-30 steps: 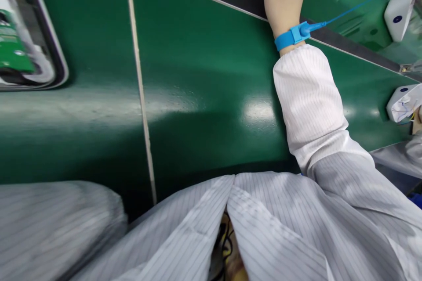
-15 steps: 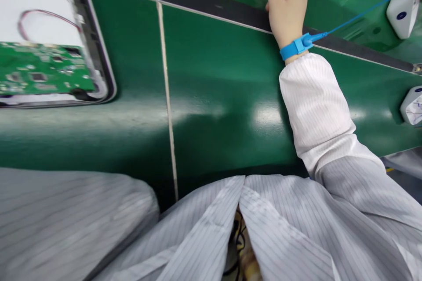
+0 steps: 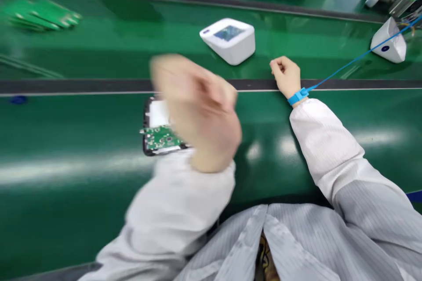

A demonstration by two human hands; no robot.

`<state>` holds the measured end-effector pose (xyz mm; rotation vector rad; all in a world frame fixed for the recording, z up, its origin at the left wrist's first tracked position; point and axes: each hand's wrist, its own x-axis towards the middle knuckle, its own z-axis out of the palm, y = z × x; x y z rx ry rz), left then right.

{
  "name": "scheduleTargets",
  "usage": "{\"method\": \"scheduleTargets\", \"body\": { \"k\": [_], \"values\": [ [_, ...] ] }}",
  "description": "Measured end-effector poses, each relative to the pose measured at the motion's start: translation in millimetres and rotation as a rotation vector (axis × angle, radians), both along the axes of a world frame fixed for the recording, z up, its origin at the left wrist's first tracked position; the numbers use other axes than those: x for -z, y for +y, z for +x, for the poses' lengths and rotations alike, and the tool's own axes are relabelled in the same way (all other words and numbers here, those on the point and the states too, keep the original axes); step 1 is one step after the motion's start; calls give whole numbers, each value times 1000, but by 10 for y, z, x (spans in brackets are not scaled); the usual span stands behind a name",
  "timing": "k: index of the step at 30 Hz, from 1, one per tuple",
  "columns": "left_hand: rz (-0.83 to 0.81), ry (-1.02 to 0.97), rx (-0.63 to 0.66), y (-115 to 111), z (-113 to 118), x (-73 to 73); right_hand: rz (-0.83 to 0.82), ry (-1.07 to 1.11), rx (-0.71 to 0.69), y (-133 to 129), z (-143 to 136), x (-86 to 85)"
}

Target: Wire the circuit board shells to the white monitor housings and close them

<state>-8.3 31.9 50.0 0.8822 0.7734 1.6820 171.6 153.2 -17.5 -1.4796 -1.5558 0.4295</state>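
— Where is the circuit board?
— Inside the opened casing, on the counter, just short of its dark far-edge strip.
— What has changed?
— The person's left hand has come into view, so the casing sits within reach, partly hidden.
— Is it gripping anything?
— Too blurred to tell, nor how wide it is. The right hand lies over the strip, curled nearly closed, no object visible in it.

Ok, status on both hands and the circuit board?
Left hand blurred, partly blocking view of open casing. Right hand loosely curled. Green circuit board exposed inside.
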Motion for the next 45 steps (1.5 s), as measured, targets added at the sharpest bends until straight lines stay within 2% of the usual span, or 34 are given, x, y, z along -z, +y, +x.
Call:
{"method": "scheduleTargets", "body": {
  "k": [2, 3, 5, 6, 8, 11, 14, 16, 20, 23, 35, 45],
  "values": [
    [133, 175, 117, -207, 206, 88, -1, 39, 17, -11, -7, -4],
    [208, 286, 216, -341, 307, 162, -1, 59, 23, -21, -10, -16],
    [359, 502, 441, -590, 465, 328, 1, 101, 25, -77, -25, -63],
    [521, 694, 606, -676, 511, 404, -4, 126, 26, -132, -43, -94],
    [663, 919, 693, -743, 538, 513, -40, 166, 30, -313, -108, -153],
    [640, 992, 632, -630, 451, 556, -91, 175, -68, -722, -255, -180],
    [554, 915, 616, -429, 299, 523, -146, 174, -197, -1094, -384, -137],
    [432, 849, 625, -303, 203, 506, -231, 227, -226, -1212, -425, -109],
    [150, 788, 459, -71, 68, 532, -270, 271, -216, -1185, -421, -102],
    [64, 776, 381, 53, 26, 566, -270, 261, -242, -1142, -408, -117],
    [74, 813, 364, 53, 53, 575, -260, 220, -252, -1143, -407, -113],
    [-14, 686, 331, 48, 34, 550, -259, 238, -237, -1132, -432, -115]
  ]
}}
